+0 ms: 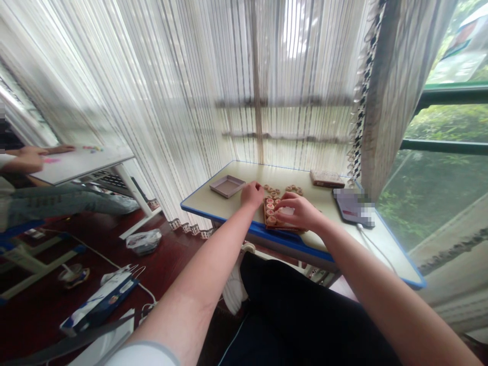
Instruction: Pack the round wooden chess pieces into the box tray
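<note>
A small box (268,226) of round wooden Chinese chess pieces (270,207) with red characters lies near the front edge of the table. My right hand (301,211) is over the box, its thumb and fingers apart, the fingertips at the pieces; part of the box is hidden under it. Just left of the box, my left hand (251,195) is closed, fingers curled together; whatever is in them, if anything, is hidden. More loose chess pieces (295,190) lie on the tabletop beyond the box.
A shallow square tray (227,186) sits left on the table (202,201). On the right are a flat box (327,178) and a dark device (353,207) with a white cable. Another person's hand (30,158) rests at a second table (87,161). Bags (144,240) lie on the floor.
</note>
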`<state>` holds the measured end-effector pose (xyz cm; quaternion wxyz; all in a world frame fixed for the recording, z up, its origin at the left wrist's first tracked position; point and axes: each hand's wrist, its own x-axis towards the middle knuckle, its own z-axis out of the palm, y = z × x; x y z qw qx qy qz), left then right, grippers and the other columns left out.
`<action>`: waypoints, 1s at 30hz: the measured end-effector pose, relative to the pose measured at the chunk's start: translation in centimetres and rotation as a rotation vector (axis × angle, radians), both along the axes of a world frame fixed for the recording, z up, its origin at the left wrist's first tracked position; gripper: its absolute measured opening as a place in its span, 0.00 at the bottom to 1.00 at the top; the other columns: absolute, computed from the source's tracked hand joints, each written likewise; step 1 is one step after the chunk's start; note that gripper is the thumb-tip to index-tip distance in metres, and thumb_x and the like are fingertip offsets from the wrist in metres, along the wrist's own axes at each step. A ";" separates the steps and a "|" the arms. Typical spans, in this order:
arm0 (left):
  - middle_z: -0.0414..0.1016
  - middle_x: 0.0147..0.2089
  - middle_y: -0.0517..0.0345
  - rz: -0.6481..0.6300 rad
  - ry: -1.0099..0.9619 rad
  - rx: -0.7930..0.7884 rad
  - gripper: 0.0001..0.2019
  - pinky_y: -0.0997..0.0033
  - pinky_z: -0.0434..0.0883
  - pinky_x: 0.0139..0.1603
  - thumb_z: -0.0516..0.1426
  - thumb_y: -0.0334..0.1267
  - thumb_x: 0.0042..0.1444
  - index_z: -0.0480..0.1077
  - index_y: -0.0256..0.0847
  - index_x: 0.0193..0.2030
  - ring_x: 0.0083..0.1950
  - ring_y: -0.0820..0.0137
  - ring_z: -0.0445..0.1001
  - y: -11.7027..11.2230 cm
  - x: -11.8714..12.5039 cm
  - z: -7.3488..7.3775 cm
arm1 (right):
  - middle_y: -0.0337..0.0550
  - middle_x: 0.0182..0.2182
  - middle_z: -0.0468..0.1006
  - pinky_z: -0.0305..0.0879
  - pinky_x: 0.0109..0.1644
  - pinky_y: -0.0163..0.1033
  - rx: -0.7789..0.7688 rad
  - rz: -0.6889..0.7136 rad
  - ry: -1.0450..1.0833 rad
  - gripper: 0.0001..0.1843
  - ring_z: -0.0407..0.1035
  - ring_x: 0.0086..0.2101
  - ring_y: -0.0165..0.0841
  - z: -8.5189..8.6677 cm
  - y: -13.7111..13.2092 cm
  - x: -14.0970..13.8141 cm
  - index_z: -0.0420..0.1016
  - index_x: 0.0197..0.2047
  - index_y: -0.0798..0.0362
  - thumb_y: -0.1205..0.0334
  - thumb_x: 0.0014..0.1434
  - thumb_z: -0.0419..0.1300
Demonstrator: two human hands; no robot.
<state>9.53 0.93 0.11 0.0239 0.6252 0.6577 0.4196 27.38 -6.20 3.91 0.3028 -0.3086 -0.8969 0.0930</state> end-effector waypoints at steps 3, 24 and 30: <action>0.77 0.35 0.53 0.016 0.008 -0.016 0.09 0.70 0.66 0.41 0.51 0.36 0.54 0.72 0.40 0.33 0.39 0.67 0.72 -0.1 0.1 0.2 | 0.46 0.33 0.69 0.62 0.42 0.40 0.058 0.046 -0.039 0.13 0.64 0.35 0.34 -0.4 -0.1 -0.5 0.80 0.34 0.51 0.52 0.52 0.60; 0.77 0.34 0.54 0.004 0.002 -0.026 0.08 0.71 0.66 0.39 0.51 0.36 0.54 0.72 0.40 0.32 0.38 0.68 0.72 -0.1 0.0 0.1 | 0.45 0.30 0.71 0.61 0.37 0.38 -0.006 -0.188 -0.032 0.16 0.65 0.31 0.33 -0.1 0.9 0.8 0.78 0.34 0.53 0.51 0.54 0.56; 0.77 0.34 0.54 -0.004 0.020 -0.017 0.09 0.71 0.66 0.39 0.51 0.36 0.54 0.72 0.40 0.33 0.38 0.68 0.72 -0.4 0.0 0.2 | 0.41 0.22 0.73 0.59 0.31 0.36 -0.297 -0.083 -0.274 0.13 0.65 0.25 0.31 0.7 1.0 2.6 0.77 0.23 0.54 0.57 0.50 0.56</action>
